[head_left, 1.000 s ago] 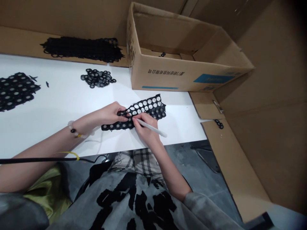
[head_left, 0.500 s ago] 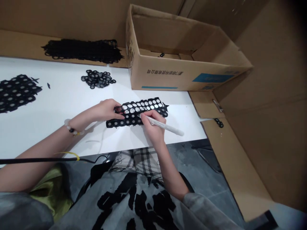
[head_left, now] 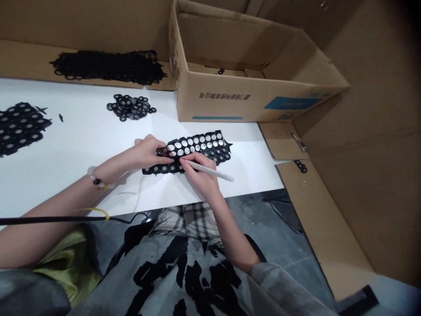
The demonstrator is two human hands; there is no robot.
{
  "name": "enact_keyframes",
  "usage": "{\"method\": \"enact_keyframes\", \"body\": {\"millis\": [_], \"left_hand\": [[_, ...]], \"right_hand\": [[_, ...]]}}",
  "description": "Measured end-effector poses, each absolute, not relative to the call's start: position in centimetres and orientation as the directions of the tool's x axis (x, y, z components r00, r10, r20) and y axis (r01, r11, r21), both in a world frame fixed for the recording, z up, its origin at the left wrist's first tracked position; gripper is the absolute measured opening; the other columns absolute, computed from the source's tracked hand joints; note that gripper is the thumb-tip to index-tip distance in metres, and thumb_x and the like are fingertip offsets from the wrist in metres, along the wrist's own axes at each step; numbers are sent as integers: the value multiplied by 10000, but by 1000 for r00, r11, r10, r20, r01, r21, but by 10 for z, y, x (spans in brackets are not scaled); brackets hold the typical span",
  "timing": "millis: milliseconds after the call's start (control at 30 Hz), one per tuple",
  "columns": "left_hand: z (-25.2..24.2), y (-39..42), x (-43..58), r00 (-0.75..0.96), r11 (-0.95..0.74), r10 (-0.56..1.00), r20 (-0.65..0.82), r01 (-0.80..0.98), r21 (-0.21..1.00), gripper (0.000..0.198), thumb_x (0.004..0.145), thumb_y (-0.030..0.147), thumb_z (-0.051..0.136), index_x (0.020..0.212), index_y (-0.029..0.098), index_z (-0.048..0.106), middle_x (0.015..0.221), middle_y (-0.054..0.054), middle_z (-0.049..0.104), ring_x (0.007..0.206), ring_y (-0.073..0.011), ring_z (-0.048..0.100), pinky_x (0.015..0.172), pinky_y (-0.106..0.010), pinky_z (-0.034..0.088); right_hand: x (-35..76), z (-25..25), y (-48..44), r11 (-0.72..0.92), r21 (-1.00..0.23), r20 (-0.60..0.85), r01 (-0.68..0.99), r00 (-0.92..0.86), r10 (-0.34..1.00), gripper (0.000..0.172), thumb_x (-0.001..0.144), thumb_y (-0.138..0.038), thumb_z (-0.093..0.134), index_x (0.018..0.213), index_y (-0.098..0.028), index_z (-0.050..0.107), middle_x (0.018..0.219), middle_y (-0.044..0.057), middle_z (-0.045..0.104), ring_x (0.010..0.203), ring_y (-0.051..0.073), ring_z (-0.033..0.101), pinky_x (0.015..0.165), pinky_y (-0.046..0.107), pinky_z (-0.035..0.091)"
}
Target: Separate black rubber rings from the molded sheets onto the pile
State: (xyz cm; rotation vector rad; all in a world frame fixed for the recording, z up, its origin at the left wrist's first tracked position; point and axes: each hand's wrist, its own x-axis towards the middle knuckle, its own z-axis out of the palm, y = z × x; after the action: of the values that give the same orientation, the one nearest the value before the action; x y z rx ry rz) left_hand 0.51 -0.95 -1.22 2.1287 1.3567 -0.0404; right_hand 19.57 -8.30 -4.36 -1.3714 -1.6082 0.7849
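Left hand: its fingers [head_left: 166, 153] curl closed over the strip's left end, pinching the black mesh from above, the thumb hidden behind it.

Right hand [head_left: 200, 173]: closed in a writing grip around a white pen [head_left: 210, 171], whose tip sits among the holes just beside the left fingertips; the exact contact point is hidden.

Strip [head_left: 200, 147]: a black perforated piece lying flat on the table, in about 3 rows of silver-centred rings, all joined, with ragged edges. It sits between the hands and the carton, just in front of the person.

Rings: a loose pile [head_left: 130, 107] lies separated on the table, beyond the left hand. A few more sit on a cardboard flap [head_left: 300, 166], and at least 1 lies inside the carton [head_left: 220, 71].

Sheet [head_left: 19, 129]: a larger piece, its rings joined, lies at the table's left edge – not yet broken down, by the look of it.

Heap [head_left: 107, 67]: dark, tangled mesh on the cardboard behind the table – apparently spent scrap, though its detail is too dark to tell.

Carton [head_left: 230, 98]: open, and holding far fewer rings than the table's pile.

Table [head_left: 82, 131]: white-topped, walled with cardboard.
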Motion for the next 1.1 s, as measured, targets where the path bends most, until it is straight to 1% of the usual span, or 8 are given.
{"method": "enact_keyframes", "body": {"millis": [100,267,467,567,667,833,933,1100], "left_hand": [[-12,-9,5,487,-302,811,-325,823,481,392,787,533,588,925,190,718,751,-43,697,849,-236,607,741,-311,361],[-13,-10,6,493,-293,810,-317,809,510,358,792,504,603,909,182,704,735,-35,676,810,-217,591,731,-297,345],[-12,-15,12,458,-267,834,-308,823,502,314,801,437,597,930,167,690,831,-44,653,1028,-266,548,826,-315,337],[-7,-16,13,458,-231,815,-356,819,525,335,799,430,597,998,180,698,854,-36,659,979,-245,567,840,-316,351],[-2,-13,8,489,-259,791,-369,813,522,350,798,451,593,1005,192,704,851,-38,673,898,-223,588,823,-318,363],[-2,-3,-8,559,-308,739,-376,777,549,353,715,469,659,916,180,684,813,-35,699,727,-183,589,664,-272,386],[-5,0,-13,540,-271,760,-362,770,578,338,699,462,664,895,187,688,814,-26,719,724,-181,606,655,-261,405],[-9,-2,-13,560,-234,737,-378,736,635,337,702,463,652,879,179,689,828,-32,732,747,-185,627,673,-261,424]], "right_hand": [[196,-42,-84,175,-884,187,434,-15,982,141,848,-315,630,765,-224,700,775,7,724,758,177,662,711,311,508],[196,-43,-83,189,-873,198,449,-28,980,129,853,-303,628,773,-226,693,792,4,726,771,178,662,719,311,504],[190,-49,-82,265,-782,300,565,-32,953,148,881,-271,594,760,-209,652,771,21,712,775,183,637,744,313,480],[189,-50,-82,279,-753,320,596,-38,947,149,890,-264,582,762,-210,638,777,23,709,774,183,627,744,311,473],[189,-51,-82,274,-749,314,603,-41,949,144,887,-261,581,763,-214,637,781,25,708,778,187,624,734,312,470],[191,-47,-84,243,-789,296,564,4,955,157,868,-268,587,728,-223,643,738,13,698,751,186,633,719,316,473],[190,-42,-86,239,-809,310,537,45,950,167,856,-276,590,705,-228,644,711,7,686,731,183,633,708,316,480],[185,-41,-83,273,-843,266,465,-81,961,151,858,-297,601,750,-226,678,777,9,715,738,166,650,692,299,490]]}}
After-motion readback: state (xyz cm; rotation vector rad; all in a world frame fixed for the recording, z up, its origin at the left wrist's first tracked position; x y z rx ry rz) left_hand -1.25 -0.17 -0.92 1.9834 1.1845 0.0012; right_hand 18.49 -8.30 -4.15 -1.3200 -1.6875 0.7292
